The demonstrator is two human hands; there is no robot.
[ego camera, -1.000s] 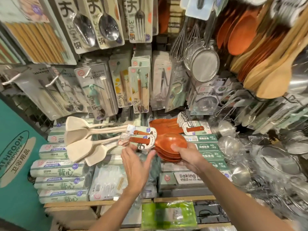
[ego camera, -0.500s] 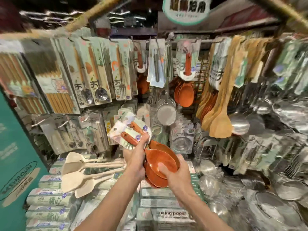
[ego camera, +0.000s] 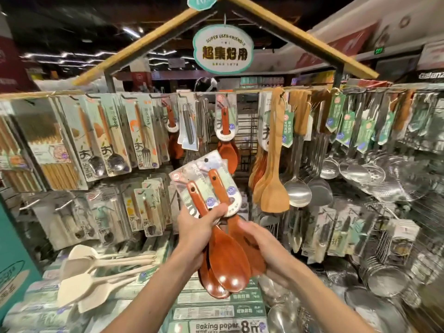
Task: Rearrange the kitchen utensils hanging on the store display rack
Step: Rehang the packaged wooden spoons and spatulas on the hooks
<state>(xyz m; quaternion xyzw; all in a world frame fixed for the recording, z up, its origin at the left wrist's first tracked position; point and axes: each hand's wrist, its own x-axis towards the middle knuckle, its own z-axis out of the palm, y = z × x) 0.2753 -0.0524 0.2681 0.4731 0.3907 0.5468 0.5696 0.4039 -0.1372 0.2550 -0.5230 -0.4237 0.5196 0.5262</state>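
Observation:
A bundle of reddish-brown rice spoons on white backing cards is held upright in front of the display rack. My left hand grips the handles just below the cards. My right hand curls round the spoon bowls from the right. More of the same rice spoons hang on a top-rail hook straight above the bundle. Another brown spoon pack hangs a little further left.
Carded spoons and forks and chopstick packs hang at left. Wooden spatulas, steel ladles and strainers hang at right. Pale spatulas lie on boxes below; baking paper boxes sit at the bottom.
Both hands lifted the rice spoon bundle from the lower shelf up toward the top rail and turned it handles-up. My view tilted upward, showing the roof sign.

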